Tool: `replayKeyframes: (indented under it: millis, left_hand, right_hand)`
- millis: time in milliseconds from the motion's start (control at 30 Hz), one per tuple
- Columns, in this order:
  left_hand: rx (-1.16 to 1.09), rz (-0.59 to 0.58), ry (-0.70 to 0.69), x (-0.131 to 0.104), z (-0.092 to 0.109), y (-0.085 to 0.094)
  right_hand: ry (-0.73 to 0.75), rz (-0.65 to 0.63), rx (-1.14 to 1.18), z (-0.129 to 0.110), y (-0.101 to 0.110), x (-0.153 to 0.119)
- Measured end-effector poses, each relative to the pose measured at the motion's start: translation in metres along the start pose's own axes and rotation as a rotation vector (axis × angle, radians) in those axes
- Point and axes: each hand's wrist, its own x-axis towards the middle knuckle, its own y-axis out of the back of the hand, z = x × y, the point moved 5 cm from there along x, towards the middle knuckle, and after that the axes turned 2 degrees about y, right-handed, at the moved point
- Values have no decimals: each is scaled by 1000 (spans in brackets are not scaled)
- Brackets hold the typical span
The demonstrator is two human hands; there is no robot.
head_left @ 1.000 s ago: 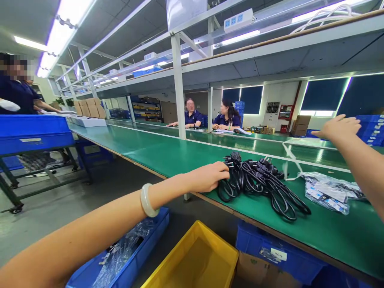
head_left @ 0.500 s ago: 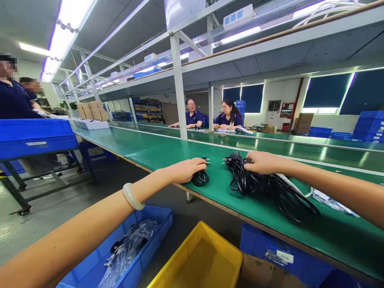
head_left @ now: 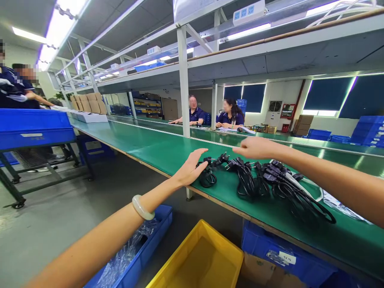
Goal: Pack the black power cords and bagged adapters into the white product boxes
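Note:
My left hand (head_left: 192, 168), with a pale bangle at the wrist, has its thumb and fingers spread. It is beside a coiled black power cord (head_left: 208, 179) near the bench edge, and nothing shows in its grasp. A somewhat blurred black plug (head_left: 222, 158) is between my two hands. My right hand (head_left: 255, 147) hovers over the bench with fingers loosely bent and pointing left, and no cord shows in it. Below it lie bundled black power cords (head_left: 246, 182), with more cords and their connectors (head_left: 276, 171) to the right, partly behind my forearm.
The green bench (head_left: 144, 140) runs off to the left, under a shelf on white posts (head_left: 183, 84). Beneath it are a yellow bin (head_left: 207, 228), a blue bin with plastic bags (head_left: 163, 224) and a labelled blue bin (head_left: 258, 240). Co-workers (head_left: 196, 114) sit across; others stand left.
My right hand has let go of the cord bundle and risen slightly. The cords now lie more spread out, with a plug further left. My left hand has opened away from the coiled cord.

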Motion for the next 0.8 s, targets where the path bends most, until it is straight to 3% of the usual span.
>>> replayKeyframes:
  millis: [100, 200, 300, 433, 533, 600, 700, 800]
  left_hand:
    - [-4, -117, -39, 2, 7, -4]
    - [1, -249, -102, 2, 15, -10]
    - [33, -243, -129, -1, 21, -12]
    - [123, -172, -60, -4, 21, -12]
    - [149, -107, 5, -6, 20, -9]
    - [141, -87, 26, -6, 20, -8]
    - [139, -97, 19, -7, 20, -9]
    - [147, -115, 17, -7, 18, -10]
  right_hand:
    - [-137, -220, -43, 11, -35, -21]
    - [-234, -204, 204, 24, -49, -37]
    - [-318, -196, 354, 35, -36, -43]
    - [-423, -58, 475, 37, 7, -28]
    - [-363, -137, 481, 21, 15, -11]
    - [-323, -266, 398, 10, 2, -11]
    - [-306, -472, 242, 0, -35, -24]
    - [-260, -453, 200, -4, -54, -28]
